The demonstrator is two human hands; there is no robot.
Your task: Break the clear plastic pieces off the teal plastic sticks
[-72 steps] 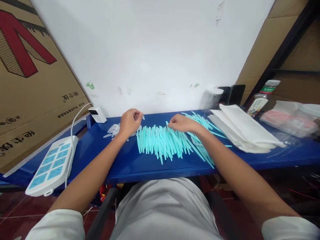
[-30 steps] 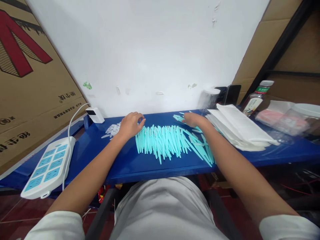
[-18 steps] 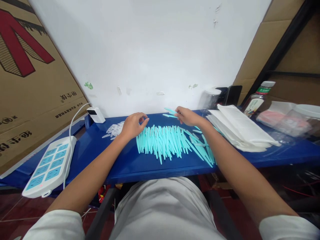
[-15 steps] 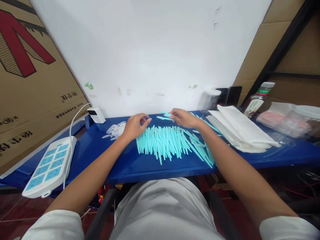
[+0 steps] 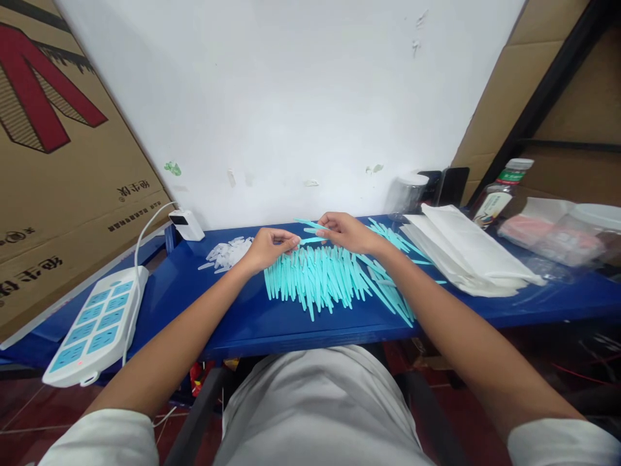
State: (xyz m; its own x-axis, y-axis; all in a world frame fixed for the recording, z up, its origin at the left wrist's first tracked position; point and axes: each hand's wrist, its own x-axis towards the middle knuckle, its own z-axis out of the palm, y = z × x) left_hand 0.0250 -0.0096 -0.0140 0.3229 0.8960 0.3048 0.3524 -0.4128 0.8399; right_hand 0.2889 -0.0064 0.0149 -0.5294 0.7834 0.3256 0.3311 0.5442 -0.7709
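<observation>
The right hand (image 5: pixel 348 233) has shifted left since a second ago, away from the loose sticks (image 5: pixel 388 238), nearly meeting the left hand (image 5: pixel 272 248). One turquoise stick (image 5: pixel 312 240) spans the gap between them: the left fingers pinch its left end, the right fingers its other end, along with a few held sticks (image 5: pixel 306 222) pointing left. Below lies the turquoise row (image 5: pixel 315 278), overlapping and close-packed; white pieces (image 5: pixel 226 254) lie just left of the left hand. Bare desk (image 5: pixel 237 327) runs between the row and the front edge; the wall (image 5: pixel 291 116) rises just behind the hands. Both forearms angle inward, palms partly hidden.
</observation>
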